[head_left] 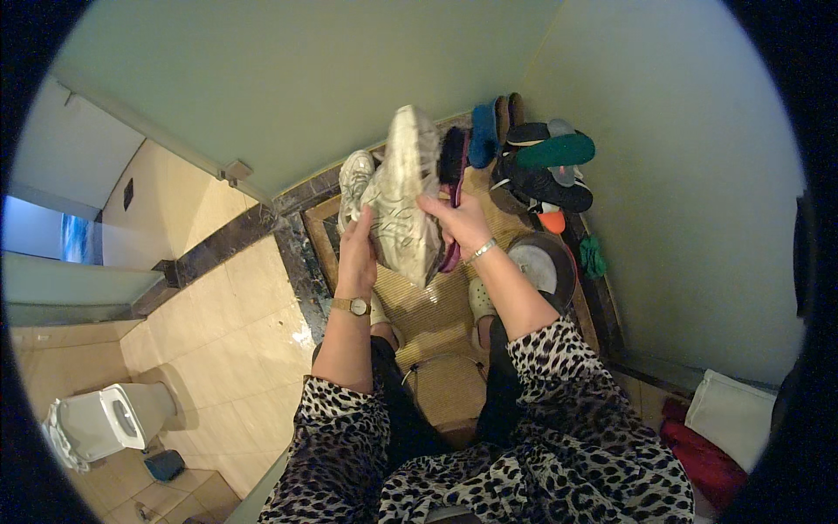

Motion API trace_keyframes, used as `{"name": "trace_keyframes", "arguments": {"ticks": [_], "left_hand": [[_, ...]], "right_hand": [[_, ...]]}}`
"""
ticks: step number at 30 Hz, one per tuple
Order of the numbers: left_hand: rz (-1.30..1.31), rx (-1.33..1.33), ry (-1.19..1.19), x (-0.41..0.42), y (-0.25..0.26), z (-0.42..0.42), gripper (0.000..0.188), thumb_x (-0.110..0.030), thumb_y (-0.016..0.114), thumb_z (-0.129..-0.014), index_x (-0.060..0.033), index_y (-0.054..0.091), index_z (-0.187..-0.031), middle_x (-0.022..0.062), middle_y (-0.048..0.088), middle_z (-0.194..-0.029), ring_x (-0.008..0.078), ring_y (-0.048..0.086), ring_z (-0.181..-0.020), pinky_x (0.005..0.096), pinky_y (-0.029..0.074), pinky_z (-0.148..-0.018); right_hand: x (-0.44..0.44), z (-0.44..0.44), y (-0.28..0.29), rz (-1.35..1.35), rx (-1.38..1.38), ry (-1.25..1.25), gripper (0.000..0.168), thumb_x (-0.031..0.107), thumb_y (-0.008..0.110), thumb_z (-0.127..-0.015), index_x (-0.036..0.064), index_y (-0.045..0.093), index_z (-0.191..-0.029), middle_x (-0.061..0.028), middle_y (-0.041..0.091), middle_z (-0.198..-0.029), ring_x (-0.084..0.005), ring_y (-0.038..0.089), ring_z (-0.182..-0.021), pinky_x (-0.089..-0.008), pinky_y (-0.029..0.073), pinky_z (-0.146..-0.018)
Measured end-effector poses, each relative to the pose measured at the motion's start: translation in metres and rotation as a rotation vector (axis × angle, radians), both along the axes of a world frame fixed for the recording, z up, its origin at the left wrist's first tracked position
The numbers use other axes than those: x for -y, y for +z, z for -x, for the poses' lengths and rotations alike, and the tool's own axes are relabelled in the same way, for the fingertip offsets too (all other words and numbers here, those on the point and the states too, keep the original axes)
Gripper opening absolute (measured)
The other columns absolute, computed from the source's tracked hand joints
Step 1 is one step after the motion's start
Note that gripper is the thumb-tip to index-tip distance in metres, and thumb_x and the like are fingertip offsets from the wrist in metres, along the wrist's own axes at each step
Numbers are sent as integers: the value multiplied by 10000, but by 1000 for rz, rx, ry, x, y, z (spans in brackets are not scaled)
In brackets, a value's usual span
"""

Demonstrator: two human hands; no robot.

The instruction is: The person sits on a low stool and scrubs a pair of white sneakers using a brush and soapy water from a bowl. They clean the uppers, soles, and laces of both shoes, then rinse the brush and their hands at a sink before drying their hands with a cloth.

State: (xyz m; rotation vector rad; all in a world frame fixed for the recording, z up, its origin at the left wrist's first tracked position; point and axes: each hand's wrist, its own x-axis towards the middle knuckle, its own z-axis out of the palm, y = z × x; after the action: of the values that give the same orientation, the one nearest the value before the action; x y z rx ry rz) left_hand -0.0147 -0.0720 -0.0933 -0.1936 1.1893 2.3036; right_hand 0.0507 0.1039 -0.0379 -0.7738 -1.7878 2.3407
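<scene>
Tilted toe-up in front of me is a white sneaker (406, 196), slightly blurred. My left hand (357, 252) grips its left side. A purple-handled scrub brush (453, 164) with dark bristles is held in my right hand (466, 223), whose thumb also presses on the sneaker's right side. The brush stands upright, bristles toward the sneaker. Behind my left hand, a second white sneaker (357, 183) rests near the wall, partly hidden by the held one. My fingers behind the sneaker are mostly hidden.
Blue insoles (483, 134) lean on the wall. Dark shoes (543, 183) lie piled with a green insole (556, 150) on top. A round bucket (533, 262) stands by my right knee, near a green cloth-like item (592, 257). A stone curb (298, 255) borders the ribbed floor; a toilet (105, 419) stands beyond.
</scene>
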Motion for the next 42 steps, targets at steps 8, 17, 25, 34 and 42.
{"name": "trace_keyframes", "arguments": {"ticks": [8,17,25,34,42], "left_hand": [[-355,200,-31,29,34,-53,673,-572,450,-924,-59,440,-1360,109,509,-1345,284,507,-1204,446,394,-1026],[-527,310,-116,31,35,-99,672,-579,449,-919,-59,466,-1345,129,525,-1327,303,516,-1198,462,418,-1008],[-562,315,-117,18,41,-117,563,-489,400,-970,-54,496,-1313,120,576,-1267,283,586,-1108,445,486,-935],[-531,344,-87,22,43,-128,480,-400,409,-975,-33,527,-1262,131,607,-1211,286,610,-1060,440,500,-916],[-534,325,-80,30,41,-133,470,-374,399,-975,-24,521,-1263,149,604,-1206,302,608,-1060,447,494,-923]], "right_hand": [[10,-56,43,81,-205,22,516,131,740,-801,-45,519,-1233,-21,666,-801,-11,414,-428,-190,277,-364],[21,-95,78,101,-172,119,573,93,745,-779,-40,487,-1273,-70,684,-833,-19,415,-418,-198,295,-359],[23,-124,106,33,-197,125,491,56,669,-831,-46,466,-1266,-137,696,-945,-11,401,-430,-182,306,-373],[28,-132,111,58,-228,161,518,65,676,-826,-51,448,-1275,-130,698,-948,-13,422,-439,-180,311,-373],[37,-126,113,-25,-181,210,499,76,651,-847,-52,442,-1282,-131,700,-956,-5,365,-435,-179,296,-388]]}}
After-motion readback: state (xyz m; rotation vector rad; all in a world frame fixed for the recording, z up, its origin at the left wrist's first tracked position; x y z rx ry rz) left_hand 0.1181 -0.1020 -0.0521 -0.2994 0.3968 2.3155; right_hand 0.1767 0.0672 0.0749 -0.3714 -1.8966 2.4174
